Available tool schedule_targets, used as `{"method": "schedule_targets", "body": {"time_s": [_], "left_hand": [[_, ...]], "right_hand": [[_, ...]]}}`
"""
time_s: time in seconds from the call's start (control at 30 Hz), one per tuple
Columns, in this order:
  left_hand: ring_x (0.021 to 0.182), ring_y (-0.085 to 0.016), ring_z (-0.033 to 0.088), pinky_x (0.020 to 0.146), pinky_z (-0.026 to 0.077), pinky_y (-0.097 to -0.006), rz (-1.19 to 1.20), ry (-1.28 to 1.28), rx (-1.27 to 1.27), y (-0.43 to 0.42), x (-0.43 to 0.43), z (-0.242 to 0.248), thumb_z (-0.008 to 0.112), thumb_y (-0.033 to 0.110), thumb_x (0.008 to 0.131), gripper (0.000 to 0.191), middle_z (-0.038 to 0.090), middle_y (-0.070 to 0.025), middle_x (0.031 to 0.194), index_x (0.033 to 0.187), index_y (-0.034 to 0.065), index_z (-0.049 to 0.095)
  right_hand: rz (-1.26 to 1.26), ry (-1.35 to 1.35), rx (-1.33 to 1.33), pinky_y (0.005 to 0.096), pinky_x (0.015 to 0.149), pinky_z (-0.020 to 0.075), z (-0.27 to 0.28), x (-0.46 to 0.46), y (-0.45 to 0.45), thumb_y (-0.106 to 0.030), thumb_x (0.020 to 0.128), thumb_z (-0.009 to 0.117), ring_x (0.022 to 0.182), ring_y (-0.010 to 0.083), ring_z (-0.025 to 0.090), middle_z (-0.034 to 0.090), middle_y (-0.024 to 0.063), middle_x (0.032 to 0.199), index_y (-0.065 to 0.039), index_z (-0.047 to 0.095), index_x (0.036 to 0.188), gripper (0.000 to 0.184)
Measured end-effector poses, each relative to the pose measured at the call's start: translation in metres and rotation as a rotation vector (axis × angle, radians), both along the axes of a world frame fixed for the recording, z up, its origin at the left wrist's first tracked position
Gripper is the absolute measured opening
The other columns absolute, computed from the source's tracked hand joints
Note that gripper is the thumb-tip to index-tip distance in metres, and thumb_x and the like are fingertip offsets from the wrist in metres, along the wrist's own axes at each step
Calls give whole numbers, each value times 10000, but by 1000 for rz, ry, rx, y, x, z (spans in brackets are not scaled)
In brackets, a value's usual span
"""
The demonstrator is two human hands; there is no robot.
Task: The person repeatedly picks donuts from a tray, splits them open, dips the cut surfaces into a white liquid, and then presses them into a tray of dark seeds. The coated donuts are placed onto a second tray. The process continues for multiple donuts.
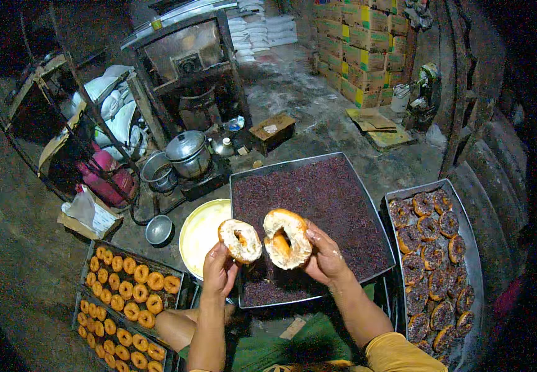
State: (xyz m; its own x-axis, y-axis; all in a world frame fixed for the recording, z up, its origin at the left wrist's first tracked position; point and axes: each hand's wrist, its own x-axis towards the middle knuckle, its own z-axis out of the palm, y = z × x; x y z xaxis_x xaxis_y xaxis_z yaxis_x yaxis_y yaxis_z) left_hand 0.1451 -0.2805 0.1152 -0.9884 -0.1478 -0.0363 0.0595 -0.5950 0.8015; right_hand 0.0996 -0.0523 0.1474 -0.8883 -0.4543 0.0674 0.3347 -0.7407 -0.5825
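Observation:
My left hand (220, 269) grips a ring doughnut (248, 251) whose visible side is coated in white cream. In my right hand (328, 255) is a second cream-coated doughnut (275, 221), its golden edge showing around the coating. Both are held up side by side, with the coated sides toward me. Beneath them lies a large square metal tray (296, 300) spread with dark brown sprinkles (310, 190). A round tub of pale cream (203, 237) stands at the tray's left, partly hidden behind the tray edge and my left hand.
Trays of plain doughnuts (140, 293) sit at the lower left. At the right, a long metal tray (466, 260) holds sprinkle-covered doughnuts (429, 228). Beyond are a lidded pot (187, 146), a small pan (159, 230), a pink gas cylinder (110, 179), stacked cartons (366, 51) and a low wooden stool (272, 130).

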Motion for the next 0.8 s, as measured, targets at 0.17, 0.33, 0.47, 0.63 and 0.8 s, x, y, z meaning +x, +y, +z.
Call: {"method": "schedule_targets", "body": {"time_s": [0.17, 0.33, 0.47, 0.63, 0.8], "left_hand": [[973, -137, 652, 853, 530, -291, -79, -95, -31, 30, 10, 3, 631, 257, 981, 272, 686, -29, 1067, 1161, 53, 623], [1017, -144, 637, 874, 525, -306, 68, -140, 104, 40, 5, 0, 622, 172, 981, 209, 667, -42, 1097, 1147, 46, 611], [895, -101, 617, 823, 500, -248, -47, -56, -192, 44, 3, 0, 642, 125, 958, 148, 658, -22, 988, 1068, 27, 631], [860, -86, 603, 792, 493, -246, -24, -28, -374, 46, 9, 5, 686, 87, 917, 170, 652, -17, 950, 1056, 7, 629], [903, -112, 630, 787, 531, -263, -55, -116, -307, 43, 4, 3, 698, 93, 908, 219, 663, -39, 1013, 1097, 5, 636]], "right_hand": [[-444, 1014, 1038, 432, 1064, 434, 2, 6, -8, -153, 830, 726, 1244, 336, 532, 553, 174, 1326, -41, 591, 1256, 461], [-461, 908, 1165, 438, 1055, 436, 0, 14, -15, -130, 808, 740, 1230, 372, 536, 540, 193, 1333, -39, 645, 1205, 418], [-555, 836, 1047, 413, 1028, 457, -14, 16, -14, -104, 817, 729, 1197, 347, 576, 580, 190, 1283, -20, 657, 1193, 391], [-507, 706, 1170, 379, 988, 475, -31, -27, -1, -162, 858, 700, 1144, 290, 614, 636, 166, 1201, -15, 665, 1149, 328], [-777, 720, 1405, 445, 947, 480, -60, -137, 61, -240, 881, 676, 1090, 391, 576, 625, 214, 1130, 0, 642, 1115, 337]]}}
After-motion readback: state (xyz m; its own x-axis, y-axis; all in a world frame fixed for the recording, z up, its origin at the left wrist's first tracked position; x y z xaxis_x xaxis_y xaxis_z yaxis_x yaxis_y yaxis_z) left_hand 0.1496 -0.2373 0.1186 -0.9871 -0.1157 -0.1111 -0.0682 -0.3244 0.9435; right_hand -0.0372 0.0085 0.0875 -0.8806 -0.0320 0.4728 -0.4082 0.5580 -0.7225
